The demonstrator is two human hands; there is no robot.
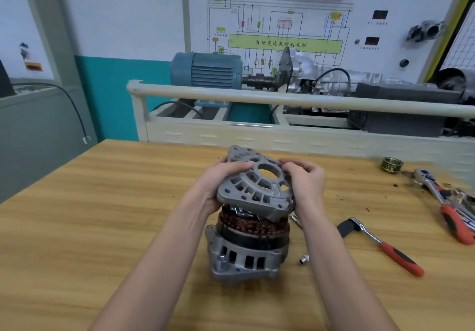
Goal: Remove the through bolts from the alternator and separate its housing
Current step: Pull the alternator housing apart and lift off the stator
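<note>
On my feed, going from the left of the frame, the wooden table (pixel 102 215) filled the lower half, with a grey cabinet and a hanging black cable (pixel 74 107) at the left edge behind it. At centre, my left hand (pixel 218 184) gripped the left side of the front housing half (pixel 257 189), thumb laid across its top face and fingers curled under its rim. That grey cast cover sat tilted, lifted off the alternator body (pixel 246 248) and touching it only near its lower right edge, so the copper stator windings (pixel 254 224) showed between the two. The body stood upright on the table, low in the centre of the frame, between my forearms. My right hand (pixel 305 184) held the cover's right side, fingers curled over its top edge. Just right of the body, a small socket (pixel 304 258) lay on the table, and beyond it a ratchet with a red handle (pixel 385 245). Further right lay a second ratchet (pixel 442 197) with orange grips, and above it, near the table's far edge, a brass-coloured grooved pulley (pixel 391 165). Across the upper frame stood a trainer bench with a blue electric motor (pixel 205 69) and a wiring diagram board (pixel 280 29).
</note>
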